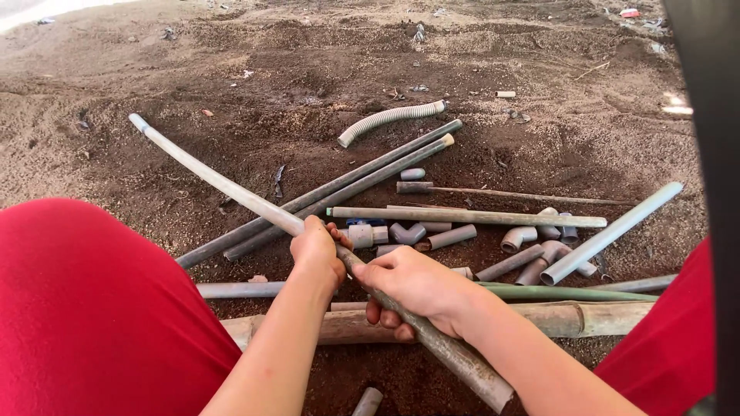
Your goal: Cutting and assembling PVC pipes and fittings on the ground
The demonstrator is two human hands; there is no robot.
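Red fabric over both knees frames the bottom corners. Between them, both hands are clenched around one long grey pipe (254, 202), dusty and scuffed, running diagonally from the near right out to the far left over the dirt. Right hand (412, 286) wraps it closer to the near end, left hand (317, 252) just beyond, nearly touching. Under the hands lies a thick bamboo pole (586, 317), pale and knobbly, with a thin green rod (570, 293) beside it. Past that is a jumble of grey plastic pipes and elbow fittings (532, 235), smooth and round. Farther out sits a ribbed corrugated hose (391, 119), curved, on loose brown soil (308, 54).
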